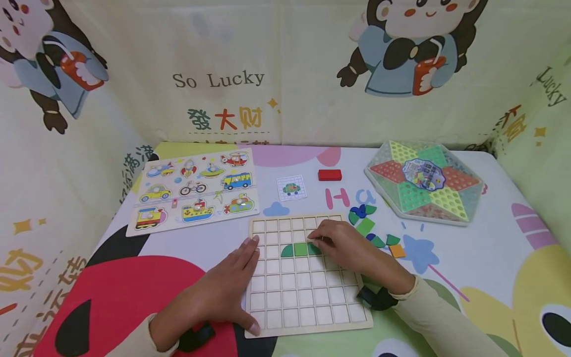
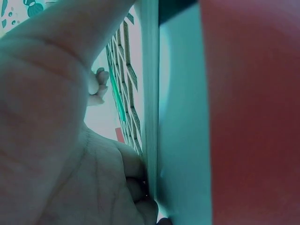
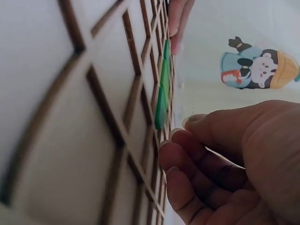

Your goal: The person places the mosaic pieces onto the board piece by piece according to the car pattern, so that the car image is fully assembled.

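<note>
A wooden grid board (image 1: 312,327) lies in front of me. One of its upper rows holds a dark green rounded piece (image 1: 287,251), a light green square (image 1: 301,249) and another dark green piece (image 1: 314,249), side by side. My left hand (image 1: 223,285) rests along the board's left edge, thumb at the lower corner and fingers spread higher up. My right hand (image 1: 350,248) hovers at the right end of the green row, fingers bent. The right wrist view shows its fingertips (image 3: 171,154) close to the grid, with nothing visible between thumb and fingers.
Loose blue, green and orange pieces (image 1: 366,227) lie right of the board. Behind it are a small pattern card (image 1: 292,188) and a red block (image 1: 330,175). A vehicle puzzle board (image 1: 196,191) stands back left, a hexagonal box (image 1: 424,181) back right. Printed cloth walls (image 1: 285,99) enclose the table.
</note>
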`<state>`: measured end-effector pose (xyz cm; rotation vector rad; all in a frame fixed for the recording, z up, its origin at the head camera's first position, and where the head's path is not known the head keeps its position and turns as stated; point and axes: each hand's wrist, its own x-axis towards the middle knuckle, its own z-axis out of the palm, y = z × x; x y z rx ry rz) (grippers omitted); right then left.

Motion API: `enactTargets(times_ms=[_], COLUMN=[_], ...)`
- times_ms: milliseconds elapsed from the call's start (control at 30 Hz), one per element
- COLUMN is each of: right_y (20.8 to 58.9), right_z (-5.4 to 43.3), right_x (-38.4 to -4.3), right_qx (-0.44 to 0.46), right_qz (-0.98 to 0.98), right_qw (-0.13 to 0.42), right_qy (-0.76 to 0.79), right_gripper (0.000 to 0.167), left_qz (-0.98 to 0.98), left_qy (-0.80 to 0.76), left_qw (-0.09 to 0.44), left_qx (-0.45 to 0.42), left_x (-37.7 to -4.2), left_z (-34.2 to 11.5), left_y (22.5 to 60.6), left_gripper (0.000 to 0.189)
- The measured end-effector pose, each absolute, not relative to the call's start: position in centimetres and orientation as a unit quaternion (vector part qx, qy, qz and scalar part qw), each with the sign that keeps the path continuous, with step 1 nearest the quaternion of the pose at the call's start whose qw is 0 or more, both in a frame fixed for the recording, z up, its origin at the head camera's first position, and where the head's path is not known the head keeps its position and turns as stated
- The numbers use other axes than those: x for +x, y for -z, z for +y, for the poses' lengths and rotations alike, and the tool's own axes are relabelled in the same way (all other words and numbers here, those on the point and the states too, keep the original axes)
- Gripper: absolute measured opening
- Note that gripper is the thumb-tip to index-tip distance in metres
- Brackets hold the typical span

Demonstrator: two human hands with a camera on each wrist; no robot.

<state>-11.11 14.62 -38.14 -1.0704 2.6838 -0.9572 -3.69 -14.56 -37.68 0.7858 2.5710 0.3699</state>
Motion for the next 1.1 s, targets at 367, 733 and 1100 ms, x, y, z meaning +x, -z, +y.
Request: enactTargets(times_ms=[367, 733, 1100], right_y=[36.7, 36.6, 37.4], right_z=[16.2, 19.2, 21.5], right_x=[-11.5, -12.5, -13.7], right_qx=[-0.338, -0.291, -0.230], right_qz=[0.874, 0.878, 0.887], right_qw=[0.025, -0.021, -0.020], right_qy=[0.349, 0.379, 0.399], right_gripper=[0.016, 0.015, 0.016], left_qz=[0.925, 0.926, 0.925], left_qy=[-0.134, -0.130, -0.134], left_qw=[0.215, 0.211, 0.213], left_qx=[0.282, 0.283, 0.283], left_x=[-3.7, -3.5, -3.6], left_z=[-14.5, -14.5, -14.5], left_y=[37.6, 37.6, 37.7], left_gripper=[0.132, 0.132, 0.132])
